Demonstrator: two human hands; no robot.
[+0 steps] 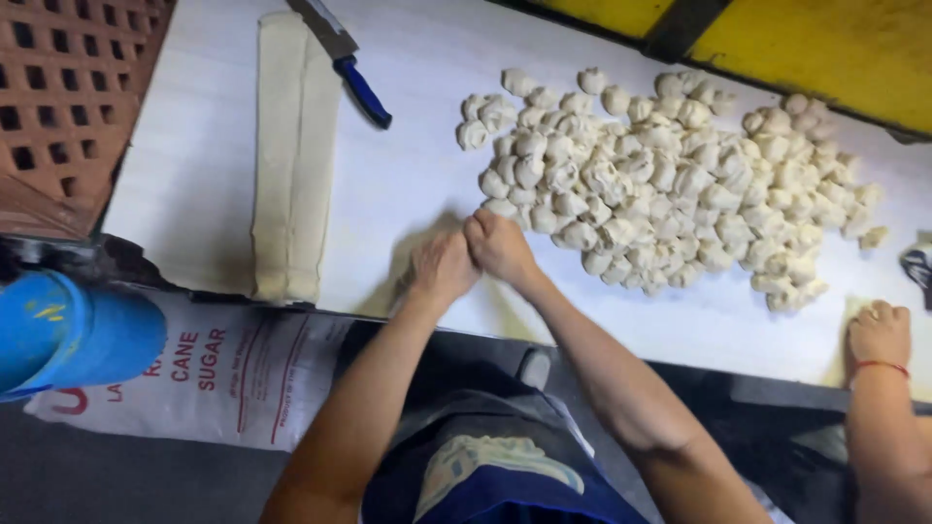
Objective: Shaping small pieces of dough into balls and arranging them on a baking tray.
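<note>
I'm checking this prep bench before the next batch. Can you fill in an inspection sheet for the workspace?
Surface: white table, bare where visible.
Job's things: heap of dough pieces; long folded dough strip.
Clutter: blue-handled knife beside the strip.
Hands: left hand and right hand pressed together at the heap's edge; whether they hold dough is hidden.
Cables: nothing seen.
Surroundings: another person's hand, printed sack, blue barrel.

Dough pile [670, 184] on table [408, 184] right; dough strip [291, 155] left, knife [342, 56] btwn, farther back.
</note>
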